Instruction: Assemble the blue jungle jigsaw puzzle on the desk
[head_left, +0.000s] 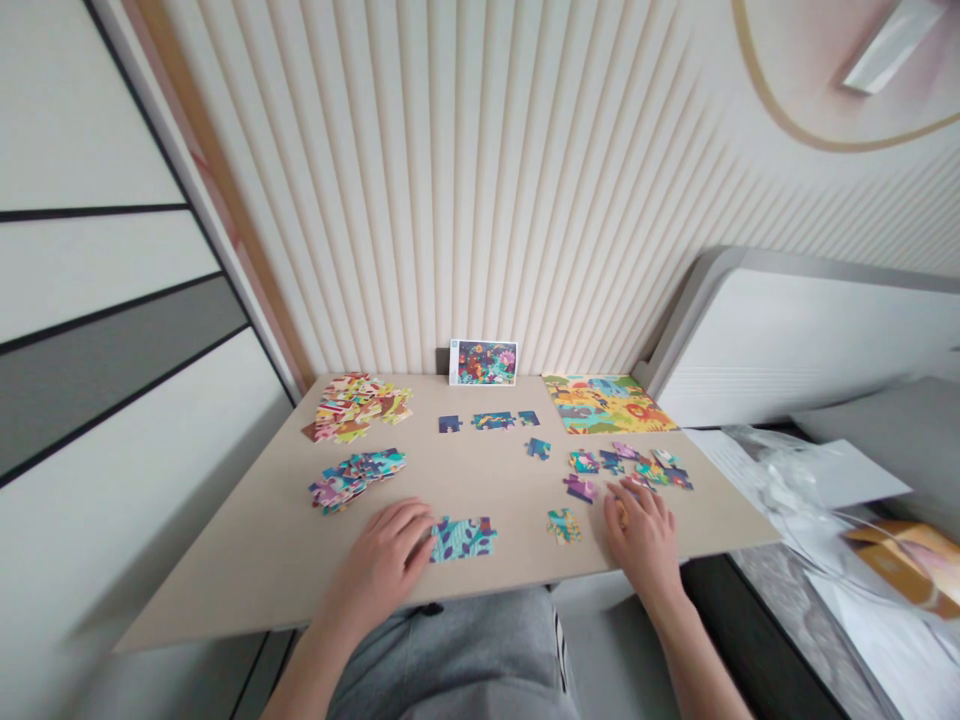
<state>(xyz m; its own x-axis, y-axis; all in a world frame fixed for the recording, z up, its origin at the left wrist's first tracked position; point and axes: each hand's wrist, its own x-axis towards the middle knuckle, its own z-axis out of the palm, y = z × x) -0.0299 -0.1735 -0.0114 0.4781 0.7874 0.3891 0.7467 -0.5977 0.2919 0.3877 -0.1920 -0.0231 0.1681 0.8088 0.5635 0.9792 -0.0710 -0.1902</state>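
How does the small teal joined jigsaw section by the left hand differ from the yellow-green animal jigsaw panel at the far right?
The teal joined section is small, a few pieces with a ragged outline; the yellow-green panel is much larger, straight-edged. The section lies near, at the left hand; the panel lies far, untouched. Both lie flat on the beige table.

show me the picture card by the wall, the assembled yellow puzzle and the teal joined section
small rectangular picture card (483, 362), head view, middle of its printed face
assembled yellow animal puzzle (606, 405), head view, centre of its surface
teal and purple joined puzzle section (463, 538), head view, its middle
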